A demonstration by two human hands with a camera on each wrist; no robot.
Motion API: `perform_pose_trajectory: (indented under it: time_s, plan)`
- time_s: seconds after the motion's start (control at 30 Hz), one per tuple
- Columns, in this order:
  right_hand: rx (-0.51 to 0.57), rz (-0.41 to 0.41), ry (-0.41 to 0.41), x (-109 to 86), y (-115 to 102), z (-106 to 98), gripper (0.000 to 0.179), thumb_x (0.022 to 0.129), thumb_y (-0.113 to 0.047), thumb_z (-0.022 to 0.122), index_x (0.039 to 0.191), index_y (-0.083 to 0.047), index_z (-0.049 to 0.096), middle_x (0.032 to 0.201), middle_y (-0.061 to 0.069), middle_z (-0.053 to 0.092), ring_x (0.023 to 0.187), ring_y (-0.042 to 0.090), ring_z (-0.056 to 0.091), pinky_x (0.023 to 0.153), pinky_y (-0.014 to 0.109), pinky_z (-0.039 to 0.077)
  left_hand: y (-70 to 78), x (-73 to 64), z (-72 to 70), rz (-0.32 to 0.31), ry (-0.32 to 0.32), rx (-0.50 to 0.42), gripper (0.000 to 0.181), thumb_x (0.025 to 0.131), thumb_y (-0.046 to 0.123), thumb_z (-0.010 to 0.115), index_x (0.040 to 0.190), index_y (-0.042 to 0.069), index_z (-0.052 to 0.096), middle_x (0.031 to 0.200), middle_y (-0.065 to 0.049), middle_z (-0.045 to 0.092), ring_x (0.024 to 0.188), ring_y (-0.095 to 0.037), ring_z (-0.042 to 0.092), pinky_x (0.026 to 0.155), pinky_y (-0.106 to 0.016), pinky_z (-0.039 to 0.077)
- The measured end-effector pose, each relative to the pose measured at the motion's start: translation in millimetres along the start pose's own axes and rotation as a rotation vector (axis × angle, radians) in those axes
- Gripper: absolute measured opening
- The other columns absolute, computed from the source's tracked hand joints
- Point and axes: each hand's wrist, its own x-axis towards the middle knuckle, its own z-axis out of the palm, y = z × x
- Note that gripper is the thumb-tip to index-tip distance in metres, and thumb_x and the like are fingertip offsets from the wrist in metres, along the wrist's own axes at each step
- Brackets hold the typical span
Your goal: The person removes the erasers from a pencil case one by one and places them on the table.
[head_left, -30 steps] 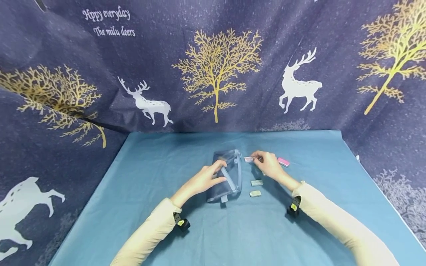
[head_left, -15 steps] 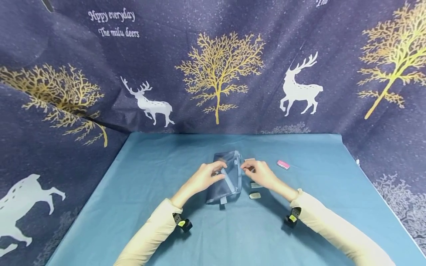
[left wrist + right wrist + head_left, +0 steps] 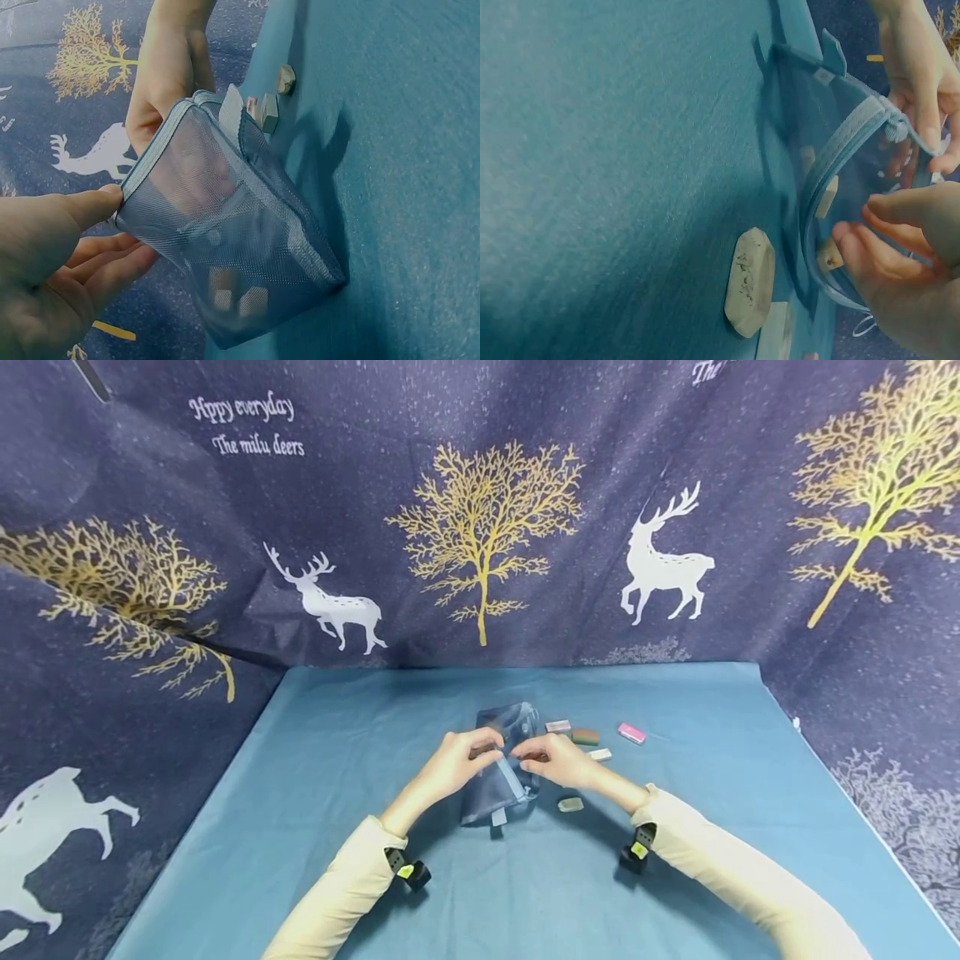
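Note:
My left hand (image 3: 453, 764) pinches the zippered rim of a blue mesh pouch (image 3: 247, 202) between thumb and fingers, holding its mouth apart. Several small erasers show through the mesh, such as a pale eraser (image 3: 255, 301) near the bottom. My right hand (image 3: 555, 758) reaches in at the mouth; its fingers (image 3: 199, 172) show through the mesh. In the right wrist view, thumb and fingertips are slightly apart with nothing visible between them. A tan eraser (image 3: 829, 255) lies right beside one fingertip.
On the blue cloth right of the pouch lie a worn beige eraser (image 3: 570, 805), a white eraser (image 3: 600, 754), a brown-green eraser (image 3: 585, 737), a pink-and-white eraser (image 3: 558, 727) and a bright pink eraser (image 3: 632, 732). A printed curtain (image 3: 420, 552) stands behind.
My right hand has moved left from among the loose erasers to the pouch's mouth, uncovering the brown-green eraser. The left hand has kept its grip on the rim.

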Motion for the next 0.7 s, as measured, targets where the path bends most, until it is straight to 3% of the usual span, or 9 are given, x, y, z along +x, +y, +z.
perform_pose_trajectory:
  time_s: [0.17, 0.3, 0.53, 0.7]
  plan:
    - [0.015, -0.024, -0.035, 5.5, 4, 4, 0.028, 0.089, -0.014, 0.057, 0.117, -0.009, 0.061, 0.111, 0.008, 0.065, 0.098, 0.018, 0.064, 0.08, 0.023, 0.051, -1.2, -0.3, 0.1, 0.01, -0.012, -0.009, 0.014, 0.09, 0.02, 0.057, 0.1, 0.013, 0.063, 0.097, -0.004, 0.068, 0.073, -0.021, 0.068, 0.055, -0.017, 0.049]
    - [0.018, -0.037, -0.056, 9.3, 6, 4, 0.028, 0.089, -0.015, 0.058, 0.117, -0.012, 0.061, 0.111, 0.007, 0.065, 0.098, 0.018, 0.064, 0.08, 0.023, 0.052, -0.8, 0.6, -0.7, 0.014, -0.005, 0.005, 0.01, 0.09, 0.021, 0.057, 0.098, 0.019, 0.062, 0.093, 0.0, 0.067, 0.063, -0.02, 0.065, 0.054, -0.017, 0.047]
    - [-0.002, -0.043, -0.083, 14.4, 11, 6, 0.031, 0.088, -0.014, 0.059, 0.118, -0.01, 0.06, 0.111, 0.009, 0.065, 0.093, 0.015, 0.065, 0.077, 0.02, 0.051, -0.8, 3.8, -1.6, 0.046, 0.001, 0.063, 0.013, 0.089, 0.02, 0.057, 0.098, 0.014, 0.063, 0.091, 0.001, 0.068, 0.067, -0.018, 0.065, 0.055, -0.017, 0.047]
    - [-0.051, -0.047, -0.068, 18.3, 13, 9, 0.032, 0.087, -0.013, 0.059, 0.119, -0.011, 0.058, 0.108, 0.005, 0.064, 0.083, 0.009, 0.064, 0.072, 0.019, 0.05, -1.5, 6.2, -1.4, 0.061, -0.015, 0.055, 0.015, 0.089, 0.021, 0.057, 0.099, 0.011, 0.064, 0.091, 0.001, 0.068, 0.063, -0.02, 0.063, 0.055, -0.017, 0.046]
